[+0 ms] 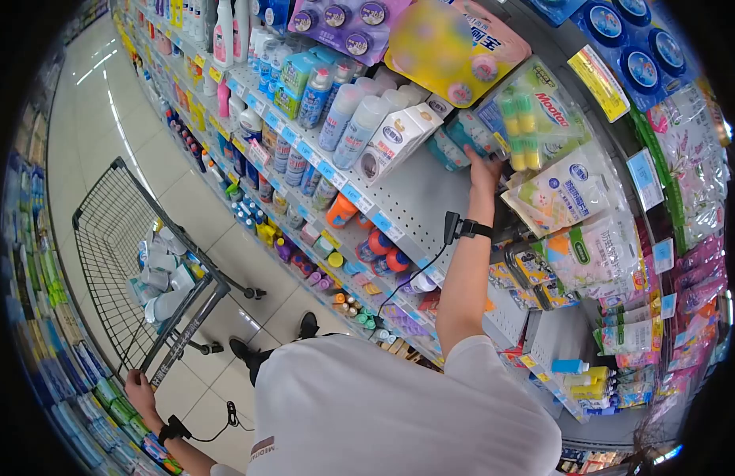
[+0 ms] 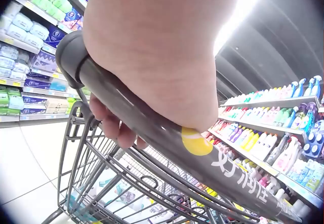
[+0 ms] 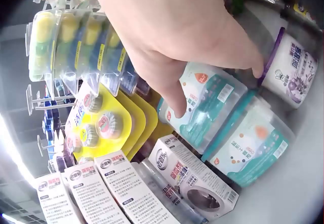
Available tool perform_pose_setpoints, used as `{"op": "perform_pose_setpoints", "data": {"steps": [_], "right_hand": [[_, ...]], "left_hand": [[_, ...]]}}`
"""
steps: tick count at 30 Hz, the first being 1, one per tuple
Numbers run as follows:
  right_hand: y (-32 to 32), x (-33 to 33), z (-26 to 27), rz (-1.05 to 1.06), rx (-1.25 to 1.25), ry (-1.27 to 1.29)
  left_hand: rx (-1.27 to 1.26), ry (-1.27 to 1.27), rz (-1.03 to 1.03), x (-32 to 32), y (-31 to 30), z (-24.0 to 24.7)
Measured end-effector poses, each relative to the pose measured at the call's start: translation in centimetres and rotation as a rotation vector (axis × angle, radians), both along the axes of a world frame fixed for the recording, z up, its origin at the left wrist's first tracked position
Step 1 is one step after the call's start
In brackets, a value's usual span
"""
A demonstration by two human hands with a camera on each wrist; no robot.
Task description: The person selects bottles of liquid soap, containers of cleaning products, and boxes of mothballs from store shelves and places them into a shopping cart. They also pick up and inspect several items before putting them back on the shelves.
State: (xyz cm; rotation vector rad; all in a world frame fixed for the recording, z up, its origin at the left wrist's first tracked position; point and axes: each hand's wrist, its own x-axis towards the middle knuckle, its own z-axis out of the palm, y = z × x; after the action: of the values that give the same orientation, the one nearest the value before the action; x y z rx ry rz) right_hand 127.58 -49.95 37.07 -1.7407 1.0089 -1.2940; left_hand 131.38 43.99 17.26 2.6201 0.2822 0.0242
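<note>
My left hand (image 1: 141, 393) grips the dark handle (image 2: 136, 107) of a shopping cart (image 1: 113, 230); in the left wrist view the fingertips show curled beneath the bar. My right hand (image 1: 485, 173) reaches into the shelf at two clear tubs with teal-and-white labels. In the right wrist view, my right hand's thumb and fingers span the nearer teal tub (image 3: 205, 102), one digit lying against its label. The second teal tub (image 3: 250, 140) stands right beside it. A white tub with a purple lid (image 3: 291, 67) sits close to the other fingertip.
White boxes (image 1: 399, 143) and spray cans (image 1: 359, 131) line the shelf (image 1: 415, 198) left of the tubs. Hanging packs (image 1: 534, 119) crowd my right arm. Several packages (image 1: 165, 270) lie in the cart. A tiled aisle floor (image 1: 185, 198) runs between the shelves.
</note>
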Motion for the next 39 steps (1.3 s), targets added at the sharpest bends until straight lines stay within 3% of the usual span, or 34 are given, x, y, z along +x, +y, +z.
{"op": "perform_pose_setpoints", "data": {"steps": [8, 10, 16, 19, 20, 23, 24, 25, 27, 29, 31, 32, 35, 37, 39], "right_hand": [[-2.5, 2.2, -0.2, 0.004, 0.016, -0.118], [-1.9, 2.4, 0.2, -0.084, -0.020, -0.039], [2.1, 2.4, 2.1, -0.054, 0.067, -0.048], [2.0, 1.6, 0.1, -0.109, -0.017, -0.073], [-0.7, 1.1, -3.3, -0.129, -0.126, -0.126], [6.3, -0.6, -1.5, -0.249, -0.029, -0.038], [7.0, -1.0, -2.7, -0.166, -0.063, -0.195], [9.5, -1.6, -2.0, -0.175, -0.065, -0.197], [14.9, -3.3, -1.1, 0.164, 0.312, -0.368], [18.4, -4.2, -2.6, 0.251, 0.338, -0.443], [23.2, -4.3, -2.8, 0.278, 0.563, -0.687], [25.1, -4.3, -3.6, 0.374, 0.648, -0.773], [32.5, -2.1, -2.7, 0.620, 0.804, -0.880], [35.4, 0.8, -4.7, 0.738, 0.738, -0.647], [40.1, 3.2, -2.4, 0.730, 0.347, 0.037]], "left_hand": [[0.042, 0.001, 0.045, 0.0, -0.2, -0.2], [0.041, 0.000, 0.051, 0.0, -0.3, -0.1], [0.070, -0.027, 0.027, -0.2, -1.5, 0.9], [0.100, 0.042, 0.027, -0.1, -1.8, 1.4], [0.091, 0.032, 0.016, 0.0, -1.5, 1.0], [0.109, 0.089, 0.032, 0.1, -1.9, 1.3], [0.070, 0.137, -0.006, 0.5, -0.6, 0.1], [0.070, 0.134, -0.015, 1.0, -0.2, 0.1], [-0.036, 0.332, -0.097, 1.5, 0.4, 0.3], [-0.017, 0.363, -0.139, 1.8, 0.9, -0.2], [-0.029, 0.375, -0.123, 1.7, 0.2, 0.6], [-0.028, 0.367, -0.149, 1.7, -0.5, 1.7], [-0.027, 0.358, -0.177, 2.0, 1.2, -0.8], [-0.033, 0.361, -0.178, 2.2, 1.3, -1.2], [-0.006, 0.394, -0.146, 2.5, 1.2, -1.5]]}}
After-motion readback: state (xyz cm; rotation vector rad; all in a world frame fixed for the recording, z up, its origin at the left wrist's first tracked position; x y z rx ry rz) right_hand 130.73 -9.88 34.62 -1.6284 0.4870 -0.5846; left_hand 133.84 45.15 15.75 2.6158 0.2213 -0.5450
